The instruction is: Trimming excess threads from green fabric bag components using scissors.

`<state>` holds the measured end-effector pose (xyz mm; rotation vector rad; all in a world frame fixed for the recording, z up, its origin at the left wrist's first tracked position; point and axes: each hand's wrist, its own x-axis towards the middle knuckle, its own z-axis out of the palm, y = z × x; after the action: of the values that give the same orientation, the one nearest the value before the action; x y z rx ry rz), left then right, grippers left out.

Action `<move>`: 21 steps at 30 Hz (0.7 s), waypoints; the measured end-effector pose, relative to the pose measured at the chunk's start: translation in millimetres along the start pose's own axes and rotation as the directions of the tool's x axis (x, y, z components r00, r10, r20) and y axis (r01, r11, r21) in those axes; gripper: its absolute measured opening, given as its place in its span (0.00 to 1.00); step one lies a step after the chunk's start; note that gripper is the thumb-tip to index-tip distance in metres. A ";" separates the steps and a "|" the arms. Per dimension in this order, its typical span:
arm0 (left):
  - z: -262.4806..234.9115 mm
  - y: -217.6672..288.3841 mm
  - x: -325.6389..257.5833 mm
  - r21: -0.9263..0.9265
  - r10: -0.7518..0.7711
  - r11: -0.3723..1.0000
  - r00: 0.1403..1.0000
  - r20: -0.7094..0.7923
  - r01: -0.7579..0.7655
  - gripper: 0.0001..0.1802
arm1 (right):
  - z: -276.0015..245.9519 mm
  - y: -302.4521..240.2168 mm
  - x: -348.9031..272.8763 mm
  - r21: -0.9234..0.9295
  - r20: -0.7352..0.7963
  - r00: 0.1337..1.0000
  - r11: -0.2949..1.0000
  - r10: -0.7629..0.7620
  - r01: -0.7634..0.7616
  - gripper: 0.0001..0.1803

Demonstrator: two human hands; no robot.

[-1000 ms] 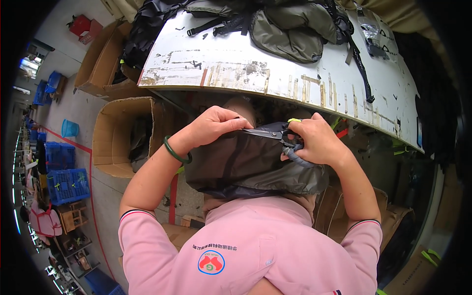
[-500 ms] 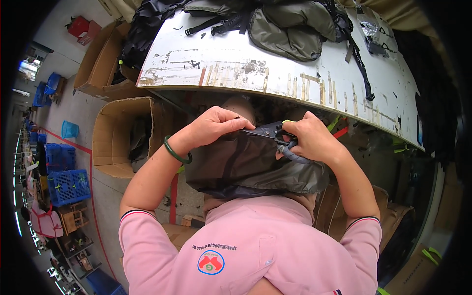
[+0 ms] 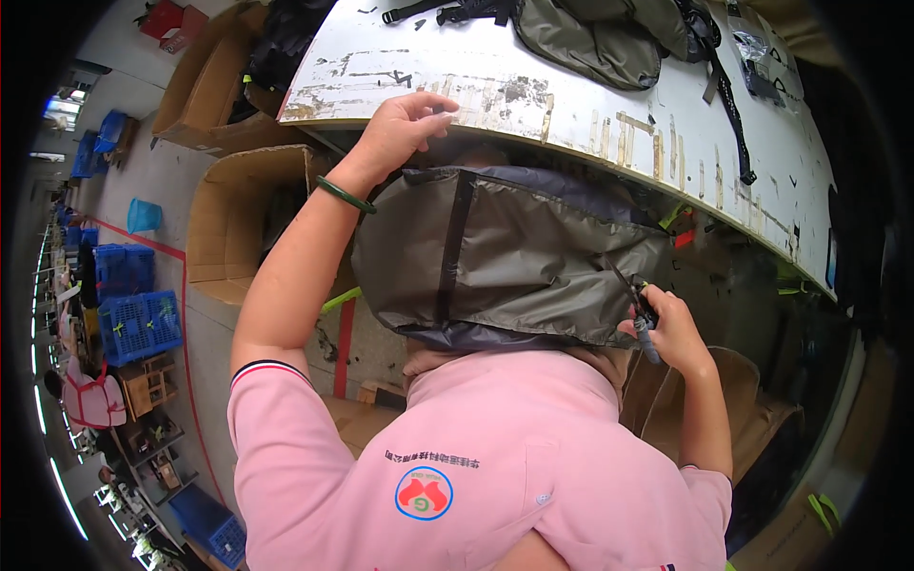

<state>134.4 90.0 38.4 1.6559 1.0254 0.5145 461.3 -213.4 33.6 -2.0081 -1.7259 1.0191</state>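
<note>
Spreading between the half-curled left hand [image 3: 392, 137], whose hold is unclear, and the right hand [image 3: 676, 333], which grips scissors [image 3: 642, 309], dark-banded grey-green fabric [image 3: 538, 257] lies just beside both.

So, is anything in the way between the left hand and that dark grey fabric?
Nothing visible stands between the left hand and the dark grey fabric. The scissors in the right hand are away at the fabric's right end.
</note>
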 end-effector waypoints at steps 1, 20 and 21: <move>-2.1 -9.0 -1.0 0.075 0.118 0.991 0.985 -0.123 -0.109 0.10 | 5.8 5.3 -8.6 0.045 0.008 1.000 0.999 0.017 -0.017 0.16; 236.8 13.2 -107.8 0.268 0.465 0.554 0.560 0.685 -0.788 0.15 | 79.9 67.0 -76.4 0.050 -0.358 0.930 0.996 0.087 -0.073 0.16; 244.5 5.1 -107.7 0.305 0.451 0.522 0.561 0.694 -0.797 0.14 | 81.2 67.1 -75.6 0.053 -0.365 0.926 0.996 0.092 -0.078 0.16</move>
<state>264.3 -135.6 -21.8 2.6036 0.0334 0.1438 453.5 -318.1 -42.5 -2.1030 -1.4223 0.6379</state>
